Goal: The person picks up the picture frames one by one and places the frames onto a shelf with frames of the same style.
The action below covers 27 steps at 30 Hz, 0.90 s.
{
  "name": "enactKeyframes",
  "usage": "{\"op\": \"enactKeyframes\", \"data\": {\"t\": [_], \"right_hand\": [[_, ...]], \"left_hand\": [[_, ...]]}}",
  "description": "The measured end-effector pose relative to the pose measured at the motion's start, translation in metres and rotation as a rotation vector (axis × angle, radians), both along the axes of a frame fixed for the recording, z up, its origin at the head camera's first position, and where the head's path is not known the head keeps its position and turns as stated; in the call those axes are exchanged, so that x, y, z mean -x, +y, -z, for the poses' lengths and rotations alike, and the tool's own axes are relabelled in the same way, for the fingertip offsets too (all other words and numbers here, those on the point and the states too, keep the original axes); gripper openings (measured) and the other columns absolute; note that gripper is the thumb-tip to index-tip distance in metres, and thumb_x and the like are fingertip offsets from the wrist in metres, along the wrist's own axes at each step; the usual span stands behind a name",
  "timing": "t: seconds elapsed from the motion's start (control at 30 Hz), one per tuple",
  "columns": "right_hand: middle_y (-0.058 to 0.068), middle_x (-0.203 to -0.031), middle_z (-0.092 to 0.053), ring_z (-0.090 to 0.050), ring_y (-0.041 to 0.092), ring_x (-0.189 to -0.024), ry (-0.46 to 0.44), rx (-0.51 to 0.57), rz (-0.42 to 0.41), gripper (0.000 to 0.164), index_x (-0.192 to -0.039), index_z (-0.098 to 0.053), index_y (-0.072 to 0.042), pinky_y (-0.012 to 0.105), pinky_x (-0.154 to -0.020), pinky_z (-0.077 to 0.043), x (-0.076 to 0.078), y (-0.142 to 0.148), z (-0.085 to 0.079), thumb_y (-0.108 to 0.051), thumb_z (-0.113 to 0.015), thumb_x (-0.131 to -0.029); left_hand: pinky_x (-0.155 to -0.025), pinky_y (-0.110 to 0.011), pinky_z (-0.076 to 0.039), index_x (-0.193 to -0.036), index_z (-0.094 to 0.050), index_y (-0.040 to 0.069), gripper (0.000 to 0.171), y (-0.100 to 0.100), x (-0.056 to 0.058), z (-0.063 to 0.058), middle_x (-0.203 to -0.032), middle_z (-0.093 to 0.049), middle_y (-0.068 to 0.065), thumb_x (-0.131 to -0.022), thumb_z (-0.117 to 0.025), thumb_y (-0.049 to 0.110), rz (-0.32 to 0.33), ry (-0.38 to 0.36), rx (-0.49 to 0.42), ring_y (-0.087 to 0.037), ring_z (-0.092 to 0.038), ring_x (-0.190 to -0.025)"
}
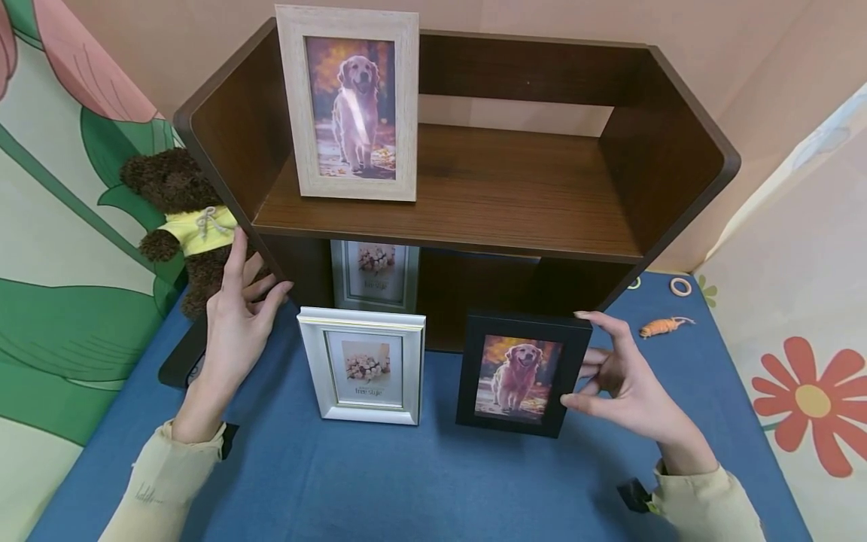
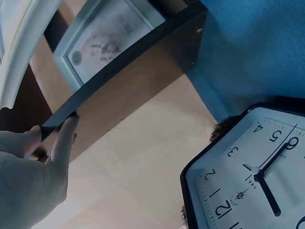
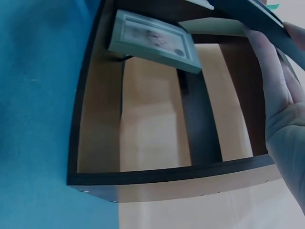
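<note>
The right hand [image 1: 630,384], its far fingers partly hidden, pinches the black frame [image 1: 524,374] at lower right of centre in the head view; the left hand [image 1: 240,324] pinches the shelf [image 1: 515,196] edge at left. Slightly tilted, the frame displays a golden dog.
</note>
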State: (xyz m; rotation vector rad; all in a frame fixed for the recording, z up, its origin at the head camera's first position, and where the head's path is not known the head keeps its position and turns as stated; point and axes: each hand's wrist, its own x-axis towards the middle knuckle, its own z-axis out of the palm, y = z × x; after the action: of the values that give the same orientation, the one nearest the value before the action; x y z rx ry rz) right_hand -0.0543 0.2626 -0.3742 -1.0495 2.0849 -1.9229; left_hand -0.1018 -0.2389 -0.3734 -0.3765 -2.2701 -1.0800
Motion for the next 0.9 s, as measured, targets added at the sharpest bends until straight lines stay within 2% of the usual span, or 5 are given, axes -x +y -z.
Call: {"op": "enactKeyframes", "data": {"t": [0.23,0.47,0.67,0.9], "right_hand": [[0.012,-0.138,-0.07,-0.076,0.021,-0.111,0.079,0.098,-0.086,0.116,-0.165,-0.016,0.001,0.028,-0.066,-0.064,0.008,-0.001,-0.007,0.042,-0.066,-0.069],[0.006,-0.138,-0.071,-0.077,0.018,-0.109,0.095,0.058,-0.045,0.116,-0.163,-0.015,0.002,0.029,-0.063,-0.064,0.008,0.0,-0.015,0.04,-0.07,-0.069],[0.012,-0.138,-0.071,-0.077,0.022,-0.111,0.096,0.106,-0.079,0.118,-0.165,-0.02,-0.001,0.029,-0.065,-0.064,0.014,0.0,-0.019,0.042,-0.067,-0.066],[0.014,-0.14,-0.07,-0.077,0.023,-0.11,0.102,0.13,-0.091,0.116,-0.166,-0.02,-0.001,0.027,-0.066,-0.064,0.018,-0.002,-0.026,0.039,-0.069,-0.069]], "left_hand": [[-0.082,0.0,-0.045,-0.17,-0.019,0.002,0.094,0.0,0.0,0.0,-0.152,-0.055,-0.029,-0.094,-0.07,-0.021,-0.004,-0.005,0.005,-0.059,-0.068,-0.108],[-0.082,0.0,-0.045,-0.17,-0.018,0.001,0.094,0.0,0.0,0.001,-0.153,-0.054,-0.029,-0.094,-0.069,-0.021,-0.001,-0.002,0.009,-0.058,-0.068,-0.108],[-0.082,0.0,-0.045,-0.17,-0.019,0.001,0.093,0.0,0.0,0.001,-0.152,-0.054,-0.03,-0.094,-0.069,-0.021,-0.008,-0.004,0.008,-0.059,-0.068,-0.108],[-0.081,-0.001,-0.045,-0.17,-0.02,0.003,0.092,0.001,-0.002,0.002,-0.151,-0.054,-0.032,-0.095,-0.068,-0.021,-0.013,-0.009,-0.004,-0.059,-0.068,-0.108]]}}
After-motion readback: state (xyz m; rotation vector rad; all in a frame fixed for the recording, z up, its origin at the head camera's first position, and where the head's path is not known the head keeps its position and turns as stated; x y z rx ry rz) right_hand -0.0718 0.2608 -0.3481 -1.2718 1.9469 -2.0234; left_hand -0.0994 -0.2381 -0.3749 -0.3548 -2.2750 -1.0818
